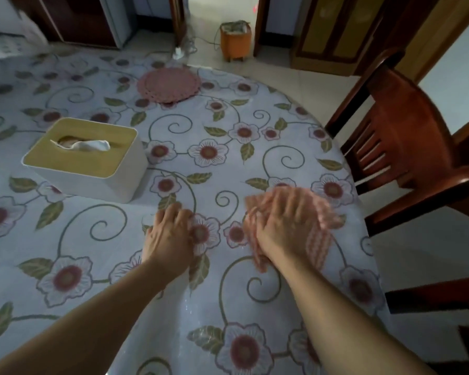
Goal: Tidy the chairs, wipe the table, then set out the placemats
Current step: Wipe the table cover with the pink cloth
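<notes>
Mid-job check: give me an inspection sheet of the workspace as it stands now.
Surface: round table under floral plastic cover.
Job's things: pink checked cloth under right hand; round pink woven placemat at far edge; brown wooden chair at right.
Clutter: white tissue box with wooden lid.
Hands: left hand rests on table; right presses cloth, blurred.
Cables: cord on floor.
Surroundings: orange bin, wooden cabinet.
</notes>
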The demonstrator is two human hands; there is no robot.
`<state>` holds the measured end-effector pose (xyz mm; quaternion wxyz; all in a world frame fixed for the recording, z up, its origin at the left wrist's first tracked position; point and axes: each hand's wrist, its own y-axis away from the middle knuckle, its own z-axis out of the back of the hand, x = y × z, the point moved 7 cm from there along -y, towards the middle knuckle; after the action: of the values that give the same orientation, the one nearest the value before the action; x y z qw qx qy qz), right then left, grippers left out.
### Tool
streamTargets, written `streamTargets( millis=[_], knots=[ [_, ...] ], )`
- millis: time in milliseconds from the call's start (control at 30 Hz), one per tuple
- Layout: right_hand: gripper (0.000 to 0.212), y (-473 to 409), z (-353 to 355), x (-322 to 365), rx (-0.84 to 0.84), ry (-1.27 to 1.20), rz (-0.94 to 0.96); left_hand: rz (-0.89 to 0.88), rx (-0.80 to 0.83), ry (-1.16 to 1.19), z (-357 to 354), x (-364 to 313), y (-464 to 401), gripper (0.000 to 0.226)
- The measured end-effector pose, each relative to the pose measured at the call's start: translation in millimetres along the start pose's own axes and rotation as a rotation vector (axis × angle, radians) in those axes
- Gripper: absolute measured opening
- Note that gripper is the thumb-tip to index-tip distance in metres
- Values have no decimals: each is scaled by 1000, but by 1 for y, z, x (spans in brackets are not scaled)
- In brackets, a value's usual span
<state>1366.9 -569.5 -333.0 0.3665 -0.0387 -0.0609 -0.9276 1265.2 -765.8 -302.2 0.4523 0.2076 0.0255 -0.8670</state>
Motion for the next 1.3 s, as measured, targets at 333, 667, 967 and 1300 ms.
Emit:
streamTargets(
  millis=[333, 667, 967, 1300],
  knots=[
    [62, -49, -19, 140, 168, -36, 743, 65, -119, 14, 14, 12, -56, 35],
    [56, -108, 27, -23, -63, 7, 134, 72, 61, -31, 1, -25, -54, 51],
    [46, 31, 53, 9, 78, 153, 336, 82, 81, -2, 46, -48, 10, 49],
    [13, 146, 154, -43, 106, -446, 33, 16, 86, -43, 97, -80, 136, 44]
  ],
)
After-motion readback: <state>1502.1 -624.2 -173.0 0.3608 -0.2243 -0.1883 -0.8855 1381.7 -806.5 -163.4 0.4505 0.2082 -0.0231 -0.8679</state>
